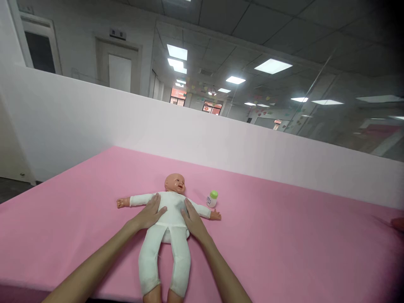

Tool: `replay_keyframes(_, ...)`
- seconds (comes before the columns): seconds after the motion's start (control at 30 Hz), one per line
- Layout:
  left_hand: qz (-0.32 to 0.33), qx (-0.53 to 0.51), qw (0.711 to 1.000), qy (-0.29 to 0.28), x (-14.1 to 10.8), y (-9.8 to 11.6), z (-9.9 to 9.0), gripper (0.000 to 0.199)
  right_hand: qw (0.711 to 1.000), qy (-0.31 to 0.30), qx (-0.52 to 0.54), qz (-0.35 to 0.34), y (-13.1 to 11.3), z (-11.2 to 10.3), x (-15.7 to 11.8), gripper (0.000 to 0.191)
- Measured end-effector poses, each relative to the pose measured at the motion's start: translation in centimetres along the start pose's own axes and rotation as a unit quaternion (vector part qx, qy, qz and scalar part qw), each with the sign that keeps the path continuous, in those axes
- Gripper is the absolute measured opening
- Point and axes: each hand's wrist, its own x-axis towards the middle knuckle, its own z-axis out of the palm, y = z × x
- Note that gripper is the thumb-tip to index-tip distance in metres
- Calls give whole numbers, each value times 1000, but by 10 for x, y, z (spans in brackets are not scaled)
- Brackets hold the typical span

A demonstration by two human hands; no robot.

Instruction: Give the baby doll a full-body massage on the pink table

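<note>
A baby doll [170,219] in a white cloth suit lies on its back on a pink padded mat [277,240], with its plastic head and bare limbs showing. My left hand [150,212] lies flat on the doll's chest near its right shoulder. My right hand [194,221] rests on the other side of the torso, below the arm. Neither hand visibly grips the cloth. A small baby bottle [212,198] with a green cap and white label stands on the mat, just beyond my right hand and above the doll's arm.
A white partition [158,122] runs along the far side of the pink mat. Behind it, glass panels and an office with doors and ceiling lights show. At the right edge of the frame, a dark shape [398,224] may be part of another person's hand.
</note>
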Motion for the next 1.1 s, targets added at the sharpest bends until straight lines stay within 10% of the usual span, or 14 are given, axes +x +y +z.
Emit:
replay_keyframes(0.23,10,0,997,-73,-46,28,-12,99,998,-61,8,-11,-19,-15,-43,75)
replay_keyframes(0.57,169,38,985,26,-33,62,32,85,976,-74,-17,-204,-54,-3,-18,62)
replay_keyframes(0.83,77,20,995,57,12,44,23,84,991,21,-14,-129,-20,18,20,60)
replay_keyframes(1.1,-6,-37,998,54,1,-1,14,105,997,63,29,-26,8,10,5,71)
